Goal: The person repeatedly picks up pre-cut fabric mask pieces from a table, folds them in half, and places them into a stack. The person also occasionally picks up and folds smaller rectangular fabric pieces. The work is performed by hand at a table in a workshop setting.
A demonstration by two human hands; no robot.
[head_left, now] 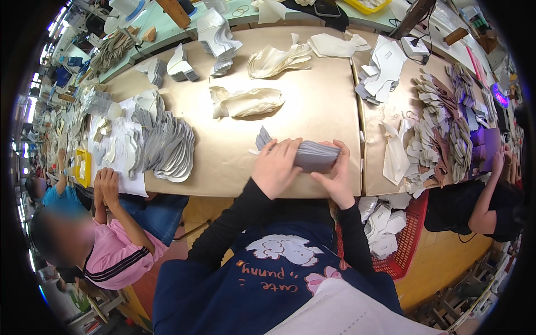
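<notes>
Grey stack (315, 160), right of frame centre | my left fingers (289, 148), right fingers (342, 153): holding its ends | best kept flush by light, even pressure

Upside-down lettering (280, 288) on navy garment (209, 285)

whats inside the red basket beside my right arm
The red basket holds a heap of white and pale grey pieces. Whatever lies beneath the top ones is covered, and the bottom is hidden.
</notes>
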